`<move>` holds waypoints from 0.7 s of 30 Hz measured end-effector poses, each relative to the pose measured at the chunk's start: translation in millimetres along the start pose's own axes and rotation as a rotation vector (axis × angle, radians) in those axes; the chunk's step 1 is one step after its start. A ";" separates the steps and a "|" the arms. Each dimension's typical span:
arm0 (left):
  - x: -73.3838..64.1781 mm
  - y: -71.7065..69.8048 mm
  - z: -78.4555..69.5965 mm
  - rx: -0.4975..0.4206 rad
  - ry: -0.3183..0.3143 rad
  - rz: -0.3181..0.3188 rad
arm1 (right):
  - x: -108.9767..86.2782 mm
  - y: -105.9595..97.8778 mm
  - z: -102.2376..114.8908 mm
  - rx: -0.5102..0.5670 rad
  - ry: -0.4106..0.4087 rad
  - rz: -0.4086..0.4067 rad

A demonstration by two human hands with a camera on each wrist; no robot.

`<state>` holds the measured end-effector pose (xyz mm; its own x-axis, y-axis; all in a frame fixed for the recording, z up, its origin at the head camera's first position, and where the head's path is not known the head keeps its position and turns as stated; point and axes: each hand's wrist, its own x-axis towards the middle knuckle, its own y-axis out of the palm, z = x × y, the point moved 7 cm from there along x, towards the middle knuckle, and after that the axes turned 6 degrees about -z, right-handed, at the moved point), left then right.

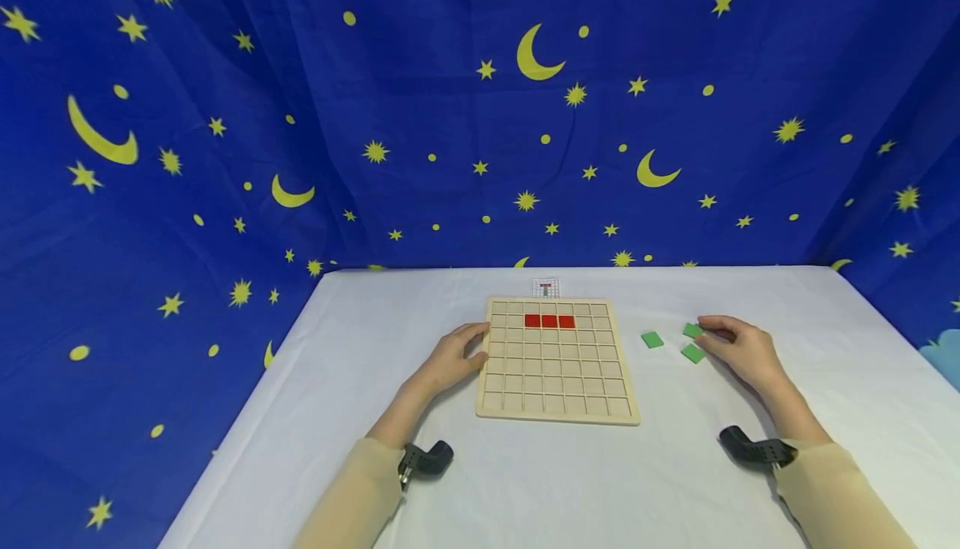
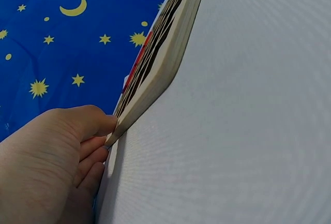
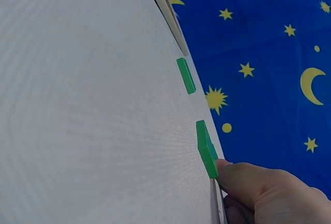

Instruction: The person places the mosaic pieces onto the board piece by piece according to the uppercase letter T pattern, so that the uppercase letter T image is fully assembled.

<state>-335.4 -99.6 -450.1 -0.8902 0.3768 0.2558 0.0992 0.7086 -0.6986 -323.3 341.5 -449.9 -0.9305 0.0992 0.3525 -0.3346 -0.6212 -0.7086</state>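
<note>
A pale wooden grid board (image 1: pixel 558 361) lies on the table, with three red square tiles (image 1: pixel 549 321) side by side in its second row from the far edge. My left hand (image 1: pixel 450 359) rests its thumb and fingertips along the board's left edge, and the left wrist view has the thumb (image 2: pixel 101 122) right at the wooden rim. To the right of the board lie three green square tiles. My right hand (image 1: pixel 741 351) pinches the far green tile (image 1: pixel 692 330) between thumb and index finger. Close by are the nearer green tile (image 1: pixel 692 353) and the left green tile (image 1: pixel 652 339).
A small printed card (image 1: pixel 546 287) with a red and green T pattern on a grid lies just beyond the board. White cloth covers the table (image 1: pixel 555 482). A blue curtain (image 1: pixel 450 116) with yellow stars and moons hangs behind and at the sides.
</note>
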 end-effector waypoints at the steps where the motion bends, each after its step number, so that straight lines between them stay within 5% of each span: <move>1: 0.1 -0.2 0.0 0.001 0.001 -0.002 | 0.1 0.5 0.2 -0.008 -0.008 -0.001; 14: -0.4 -0.3 -0.6 0.007 0.022 -0.003 | -0.5 -1.0 0.3 -0.003 -0.029 -0.037; 21: -0.2 -0.2 -0.4 0.017 0.025 -0.008 | 7.3 -11.8 -5.3 0.055 0.096 -0.066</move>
<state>-335.0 -99.6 -449.7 -0.8796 0.3862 0.2779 0.0845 0.7015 -0.7076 -326.9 353.6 -442.2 -0.9174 0.2135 0.3358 -0.3897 -0.6521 -0.6503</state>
